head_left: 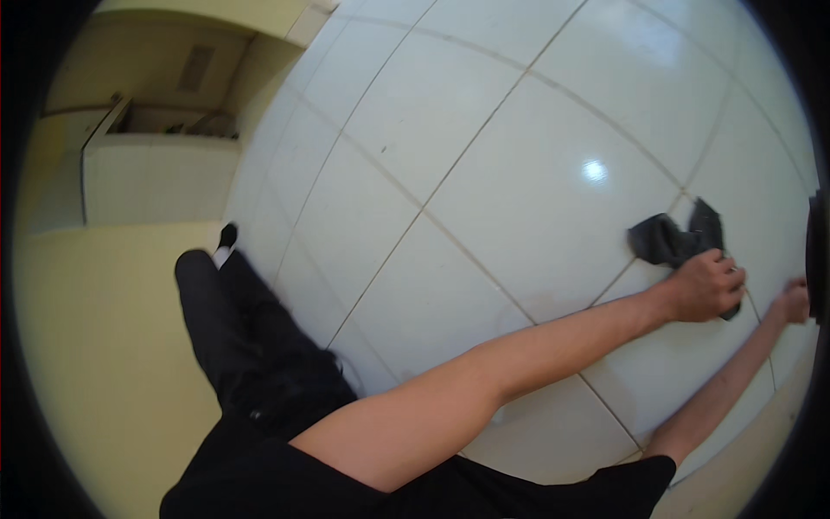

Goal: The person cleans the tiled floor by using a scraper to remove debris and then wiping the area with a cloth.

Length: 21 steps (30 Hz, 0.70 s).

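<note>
My left arm reaches across to the right, and my left hand (707, 287) is closed on a dark grey cloth (670, 242) that lies bunched on the tiled floor. Folds of the cloth stick out beyond the fingers, and a small piece shows below the hand. At the far right, my right hand (791, 303) has its fingers curled against the edge of a dark object (816, 259). Most of that object is cut off by the picture's rim, so its kind cannot be made out.
Shiny white floor tiles (484, 216) stretch around me. My legs in dark trousers (251, 329) extend to the left, beside a yellow wall (104, 346). A white-tiled ledge (160, 177) with a dark recess stands at the upper left. A pale surface (752, 458) borders the lower right.
</note>
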### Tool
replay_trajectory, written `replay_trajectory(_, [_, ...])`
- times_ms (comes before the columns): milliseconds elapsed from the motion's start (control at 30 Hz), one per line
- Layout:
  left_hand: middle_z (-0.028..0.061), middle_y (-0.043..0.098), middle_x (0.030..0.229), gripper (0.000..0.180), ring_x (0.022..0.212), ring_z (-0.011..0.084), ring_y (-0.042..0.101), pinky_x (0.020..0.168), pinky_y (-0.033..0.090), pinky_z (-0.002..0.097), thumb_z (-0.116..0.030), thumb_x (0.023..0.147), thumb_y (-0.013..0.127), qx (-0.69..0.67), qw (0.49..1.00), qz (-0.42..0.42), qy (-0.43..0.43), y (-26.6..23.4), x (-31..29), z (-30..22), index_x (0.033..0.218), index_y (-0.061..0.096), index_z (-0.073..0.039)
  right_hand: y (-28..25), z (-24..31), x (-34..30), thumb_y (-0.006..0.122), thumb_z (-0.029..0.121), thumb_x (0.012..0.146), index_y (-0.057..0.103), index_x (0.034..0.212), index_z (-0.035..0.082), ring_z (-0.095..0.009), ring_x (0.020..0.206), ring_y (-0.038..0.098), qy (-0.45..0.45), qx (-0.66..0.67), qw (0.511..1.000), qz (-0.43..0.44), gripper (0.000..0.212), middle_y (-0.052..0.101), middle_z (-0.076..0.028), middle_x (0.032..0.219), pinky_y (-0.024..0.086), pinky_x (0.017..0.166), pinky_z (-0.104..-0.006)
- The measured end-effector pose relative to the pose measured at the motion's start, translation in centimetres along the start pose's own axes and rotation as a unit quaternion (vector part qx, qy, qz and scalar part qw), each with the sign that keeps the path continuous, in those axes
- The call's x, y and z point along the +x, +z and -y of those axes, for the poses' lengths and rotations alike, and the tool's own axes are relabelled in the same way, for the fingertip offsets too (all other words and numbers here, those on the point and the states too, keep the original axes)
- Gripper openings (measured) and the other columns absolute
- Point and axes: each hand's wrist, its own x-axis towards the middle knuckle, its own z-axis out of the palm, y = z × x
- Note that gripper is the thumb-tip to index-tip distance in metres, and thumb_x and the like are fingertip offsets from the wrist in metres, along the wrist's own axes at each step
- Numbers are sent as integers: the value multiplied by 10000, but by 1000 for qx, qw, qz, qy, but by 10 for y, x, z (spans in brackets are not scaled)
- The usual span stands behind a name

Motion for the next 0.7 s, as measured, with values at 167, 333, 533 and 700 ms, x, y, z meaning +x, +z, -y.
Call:
replay_trajectory(167, [92,644,1052,373,968,240,650,767,484,375,-187,768,694,-8,997,75,18,-11,26,-3,1127,667,-89,-58,38,-24,547,114,1009,727,1168,61,-50,529,352,199,270,940,70,246,425,53,676,295,465,-226])
replay_trajectory(333, [102,633,1046,540,929,275,651,748,500,407,-148,686,796,-24,993,117,18,-15,39,0,1208,660,-126,-86,98,-118,549,91,996,683,1144,9,-65,532,256,193,493,823,-206,216,304,57,658,203,478,-258])
replay_trajectory(533, [101,623,1018,563,886,310,650,759,533,413,-24,686,770,-54,983,173,-22,-25,39,-12,1234,691,-122,-69,137,-112,546,83,992,666,1118,-35,-69,524,267,229,459,836,-198,211,357,30,665,216,475,-252])
replay_trajectory(700, [106,599,983,449,833,285,633,757,531,368,38,728,730,-135,979,68,-134,2,74,-17,1163,732,-72,-87,138,-120,543,99,1004,667,1105,-41,-57,518,288,243,438,848,-171,212,397,25,674,204,456,-243])
